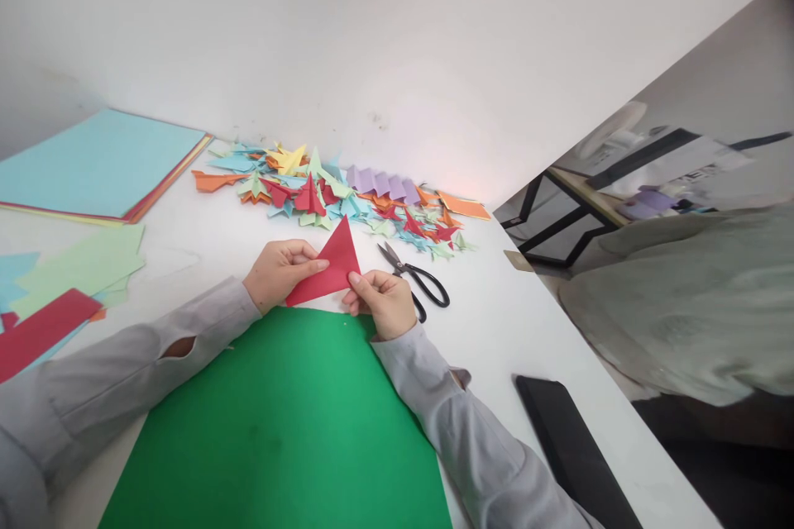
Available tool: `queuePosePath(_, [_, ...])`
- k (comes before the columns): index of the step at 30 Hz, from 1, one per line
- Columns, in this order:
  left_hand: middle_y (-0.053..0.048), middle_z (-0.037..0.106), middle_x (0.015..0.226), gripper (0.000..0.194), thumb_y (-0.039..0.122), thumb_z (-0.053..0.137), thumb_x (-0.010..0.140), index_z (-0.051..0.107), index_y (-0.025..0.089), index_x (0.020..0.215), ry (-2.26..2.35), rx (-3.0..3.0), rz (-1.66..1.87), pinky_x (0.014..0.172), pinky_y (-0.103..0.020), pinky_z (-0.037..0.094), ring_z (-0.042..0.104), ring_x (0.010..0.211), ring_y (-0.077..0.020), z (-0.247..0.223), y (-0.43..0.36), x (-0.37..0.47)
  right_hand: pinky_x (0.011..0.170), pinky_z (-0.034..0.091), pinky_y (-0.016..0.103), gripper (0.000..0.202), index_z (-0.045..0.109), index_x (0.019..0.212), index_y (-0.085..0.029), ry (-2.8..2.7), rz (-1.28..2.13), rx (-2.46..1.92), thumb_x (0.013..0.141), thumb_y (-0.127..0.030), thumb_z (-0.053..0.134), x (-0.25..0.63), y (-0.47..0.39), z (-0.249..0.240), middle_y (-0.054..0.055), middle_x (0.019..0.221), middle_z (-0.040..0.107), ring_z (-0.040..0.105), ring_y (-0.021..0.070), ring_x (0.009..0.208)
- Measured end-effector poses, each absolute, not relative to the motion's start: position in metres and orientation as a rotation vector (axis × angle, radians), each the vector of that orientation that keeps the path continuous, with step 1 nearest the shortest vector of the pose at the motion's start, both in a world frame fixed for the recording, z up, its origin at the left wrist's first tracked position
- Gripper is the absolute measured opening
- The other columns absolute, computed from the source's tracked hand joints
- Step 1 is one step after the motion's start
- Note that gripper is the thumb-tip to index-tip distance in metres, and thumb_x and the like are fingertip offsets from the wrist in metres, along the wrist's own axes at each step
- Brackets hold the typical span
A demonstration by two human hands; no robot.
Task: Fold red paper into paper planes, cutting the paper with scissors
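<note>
A red piece of paper (335, 264), folded to a triangular point at its top, is held up between both hands above the far edge of a green sheet (279, 421). My left hand (282, 271) pinches its left side, thumb on the near face. At the lower right corner my right hand (385, 300) grips it between thumb and fingers. Black-handled scissors (414, 274) lie just beyond my right hand, partly hidden by it. Past the paper spreads a pile of small folded paper planes (310, 194) in several colours.
A stack of large coloured sheets (99, 161) lies back left, with loose cut pieces (80, 264) nearer. A pleated purple paper (385, 183) rests by the wall. On the right are a black flat object (571, 446), the table edge, and a person in pale clothing (695, 297).
</note>
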State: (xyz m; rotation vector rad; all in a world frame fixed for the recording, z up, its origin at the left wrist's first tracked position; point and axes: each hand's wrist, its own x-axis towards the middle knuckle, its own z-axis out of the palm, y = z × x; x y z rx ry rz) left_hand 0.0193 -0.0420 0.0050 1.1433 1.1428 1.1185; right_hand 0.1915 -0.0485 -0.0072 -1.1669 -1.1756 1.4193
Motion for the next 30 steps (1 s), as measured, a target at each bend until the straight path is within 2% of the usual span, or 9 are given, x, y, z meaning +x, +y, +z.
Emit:
queuePosePath(11, [0.003,0.062,0.045,0.030,0.030,0.081,0.046,0.059,0.014,0.058,1.145,1.001,1.082,0.040,-0.019,0.037,0.052,0.040,-0.0092,0.0079,-0.0424,0.0187,0.033,0.032,0.018,0.042,0.053,0.045,-0.017,-1.304,1.271,-1.163,0.064,-0.050,0.071,0.1922,-0.0514,-0.0087,0.000,0.038,0.058,0.043,0.0064,0.030])
queuePosePath(18, [0.001,0.064,0.049,0.033,0.033,0.082,0.045,0.059,0.014,0.060,1.131,1.006,1.083,0.041,-0.021,0.039,0.055,0.042,-0.0118,0.0044,-0.0404,0.0185,0.029,0.025,0.018,0.045,0.053,0.045,-0.017,-1.227,1.346,-1.169,0.065,-0.055,0.067,0.1942,-0.0471,-0.0141,-0.002,0.032,0.051,0.035,0.0054,0.026])
queuePosePath(22, [0.002,0.064,0.051,0.034,0.036,0.081,0.048,0.058,0.015,0.062,1.117,1.023,1.125,0.042,-0.021,0.040,0.056,0.043,-0.0118,0.0030,-0.0405,0.0192,0.032,0.034,0.018,0.046,0.057,0.050,-0.017,-1.143,1.426,-1.151,0.065,-0.060,0.064,0.1931,-0.0469,-0.0130,0.001,0.039,0.058,0.046,0.0077,0.031])
queuePosePath(24, [0.001,0.065,0.052,0.034,0.038,0.079,0.050,0.058,0.015,0.063,1.104,1.062,1.101,0.042,-0.021,0.040,0.056,0.044,-0.0121,0.0033,-0.0416,0.0202,0.037,0.039,0.018,0.043,0.059,0.052,-0.016,-1.227,1.455,-1.131,0.064,-0.057,0.067,0.1924,-0.0486,-0.0101,0.002,0.044,0.062,0.050,0.0081,0.036])
queuePosePath(30, [0.002,0.065,0.051,0.029,0.036,0.078,0.055,0.060,0.015,0.063,1.093,1.154,1.082,0.042,-0.020,0.040,0.056,0.044,-0.0109,0.0029,-0.0439,0.0209,0.034,0.033,0.019,0.038,0.059,0.048,-0.017,-1.422,1.341,-1.146,0.066,-0.049,0.069,0.1909,-0.0539,-0.0061,0.000,0.039,0.058,0.043,0.0065,0.032])
